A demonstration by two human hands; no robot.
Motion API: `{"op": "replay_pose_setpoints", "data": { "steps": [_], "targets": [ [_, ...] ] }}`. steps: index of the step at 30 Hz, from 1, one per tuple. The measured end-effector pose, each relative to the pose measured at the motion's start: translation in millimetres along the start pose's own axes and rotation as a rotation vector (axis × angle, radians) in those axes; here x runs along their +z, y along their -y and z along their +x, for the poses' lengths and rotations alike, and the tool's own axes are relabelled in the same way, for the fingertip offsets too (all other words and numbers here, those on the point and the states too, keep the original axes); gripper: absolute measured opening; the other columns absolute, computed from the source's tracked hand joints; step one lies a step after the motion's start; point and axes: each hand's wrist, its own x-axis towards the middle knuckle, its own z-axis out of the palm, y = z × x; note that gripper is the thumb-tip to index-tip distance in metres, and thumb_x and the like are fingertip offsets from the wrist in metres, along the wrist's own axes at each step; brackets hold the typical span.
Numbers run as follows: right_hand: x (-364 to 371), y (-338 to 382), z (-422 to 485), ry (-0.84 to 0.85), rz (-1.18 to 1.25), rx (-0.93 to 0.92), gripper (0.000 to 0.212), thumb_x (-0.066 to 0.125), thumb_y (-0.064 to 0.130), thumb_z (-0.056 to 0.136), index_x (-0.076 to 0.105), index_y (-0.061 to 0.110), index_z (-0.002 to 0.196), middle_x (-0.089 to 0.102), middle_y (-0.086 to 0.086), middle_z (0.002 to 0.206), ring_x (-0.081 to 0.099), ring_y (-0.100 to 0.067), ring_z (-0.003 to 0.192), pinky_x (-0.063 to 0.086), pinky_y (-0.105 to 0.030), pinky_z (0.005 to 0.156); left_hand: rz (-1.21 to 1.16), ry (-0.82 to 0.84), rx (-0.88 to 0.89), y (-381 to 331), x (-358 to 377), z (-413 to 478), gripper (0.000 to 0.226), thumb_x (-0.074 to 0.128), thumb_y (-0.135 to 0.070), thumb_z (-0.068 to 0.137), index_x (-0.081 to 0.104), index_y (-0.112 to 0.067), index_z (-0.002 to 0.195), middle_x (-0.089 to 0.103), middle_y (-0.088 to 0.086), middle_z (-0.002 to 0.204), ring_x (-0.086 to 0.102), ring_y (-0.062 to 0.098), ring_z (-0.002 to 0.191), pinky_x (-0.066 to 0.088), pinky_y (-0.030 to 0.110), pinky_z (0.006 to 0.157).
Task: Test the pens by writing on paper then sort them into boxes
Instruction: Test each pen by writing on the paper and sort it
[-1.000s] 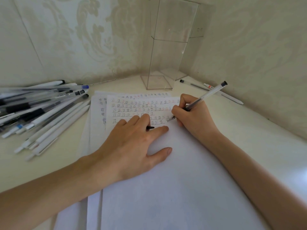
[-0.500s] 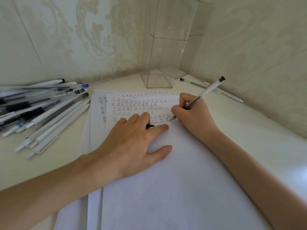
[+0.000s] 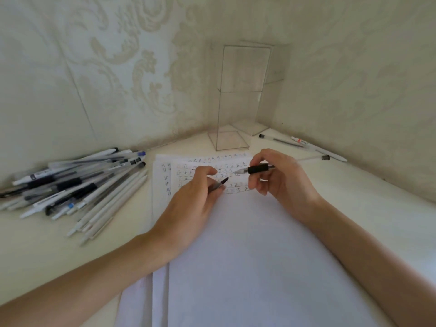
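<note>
Pinching the pen (image 3: 259,169) level just above the paper (image 3: 247,267) with the right hand (image 3: 283,185), tip aimed left; gripping the cap (image 3: 219,184) in the curled left hand (image 3: 188,208) over the written rows. Left of the paper, a pile of pens (image 3: 70,185); behind the paper, clear boxes (image 3: 240,95) standing upright

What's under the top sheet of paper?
More sheets stick out left of the top sheet, with written marks on them. The rest is covered, so their number cannot be told.

Matt white paper (image 3: 247,256); clear glossy plastic boxes (image 3: 238,95); smooth plastic pens (image 3: 77,185).
</note>
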Motion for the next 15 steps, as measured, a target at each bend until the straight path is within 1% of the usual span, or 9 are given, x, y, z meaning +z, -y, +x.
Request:
{"op": "replay_pose_setpoints", "data": {
  "steps": [1, 2, 3, 5, 7, 9, 12, 15],
  "targets": [
    [1.1, 0.1, -1.2, 0.004, -0.014, 0.011, 0.029, 0.04, 0.017, 0.097, 0.052, 0.006, 0.074, 0.058, -0.017, 0.054, 0.044, -0.025, 0.051, 0.034, -0.026, 0.046, 0.013, -0.006, 0.022, -0.8, 0.1, -0.5, 0.029, 0.045, -0.02, 0.095, 0.037, -0.01, 0.121, 0.063, -0.005, 0.104, 0.058, 0.013, 0.096, 0.04, 0.02, 0.08],
    [2.2, 0.2, -2.3, 0.004, -0.028, 0.018, 0.028, 0.04, 0.015, 0.096, 0.05, 0.006, 0.071, 0.057, -0.016, 0.052, 0.042, -0.025, 0.051, 0.032, -0.026, 0.046, 0.022, -0.009, 0.039, -1.1, 0.4, -0.7, 0.029, 0.045, -0.02, 0.095, 0.037, -0.009, 0.121, 0.064, -0.004, 0.106, 0.058, 0.014, 0.097, 0.04, 0.022, 0.081],
    [2.4, -0.5, -2.8, 0.005, -0.038, 0.021, 0.028, 0.04, 0.014, 0.096, 0.049, 0.007, 0.07, 0.057, -0.016, 0.051, 0.04, -0.025, 0.052, 0.032, -0.026, 0.045, 0.029, -0.011, 0.054, -0.8, 0.8, -1.2, 0.03, 0.045, -0.02, 0.095, 0.037, -0.009, 0.122, 0.064, -0.003, 0.107, 0.057, 0.014, 0.098, 0.039, 0.02, 0.08],
    [2.2, -2.5, -2.5, 0.019, -0.045, 0.018, 0.028, 0.045, 0.016, 0.094, 0.052, 0.009, 0.068, 0.057, -0.015, 0.051, 0.04, -0.025, 0.052, 0.031, -0.026, 0.045, 0.048, -0.013, 0.081, -0.1, 1.7, -1.8, 0.03, 0.046, -0.021, 0.095, 0.037, -0.011, 0.122, 0.064, -0.003, 0.11, 0.056, 0.013, 0.098, 0.037, 0.013, 0.079],
    [2.4, -3.9, -2.2, 0.044, -0.066, 0.01, 0.026, 0.052, 0.023, 0.091, 0.055, 0.011, 0.067, 0.058, -0.014, 0.052, 0.041, -0.024, 0.052, 0.03, -0.027, 0.047, 0.06, -0.005, 0.101, -0.1, 2.0, -2.0, 0.031, 0.046, -0.021, 0.094, 0.037, -0.012, 0.122, 0.063, -0.003, 0.112, 0.054, 0.01, 0.098, 0.035, 0.009, 0.079],
    [3.4, -5.4, -2.9, 0.064, -0.094, 0.0, 0.026, 0.054, 0.03, 0.086, 0.054, 0.011, 0.068, 0.057, -0.01, 0.051, 0.039, -0.022, 0.049, 0.028, -0.026, 0.047, 0.059, 0.013, 0.111, 0.7, 2.6, -2.2, 0.031, 0.046, -0.022, 0.094, 0.036, -0.013, 0.122, 0.063, -0.003, 0.113, 0.054, 0.008, 0.099, 0.035, 0.009, 0.08],
    [5.3, -5.7, -3.8, 0.055, -0.095, -0.039, 0.029, 0.058, 0.029, 0.085, 0.052, 0.007, 0.068, 0.05, -0.004, 0.047, 0.037, -0.016, 0.043, 0.025, -0.022, 0.043, 0.056, 0.017, 0.106, 0.8, 3.2, -2.8, 0.031, 0.047, -0.024, 0.094, 0.037, -0.014, 0.122, 0.063, -0.004, 0.115, 0.056, 0.01, 0.103, 0.037, 0.011, 0.081],
    [5.9, -4.6, -3.4, 0.026, -0.07, -0.073, 0.031, 0.059, 0.028, 0.087, 0.053, 0.004, 0.068, 0.046, -0.003, 0.044, 0.037, -0.013, 0.04, 0.026, -0.021, 0.042, 0.038, -0.029, 0.078, 0.7, 2.4, -3.1, 0.031, 0.049, -0.023, 0.093, 0.039, -0.014, 0.12, 0.062, -0.005, 0.112, 0.055, 0.005, 0.098, 0.035, 0.004, 0.079]
  ]
}}
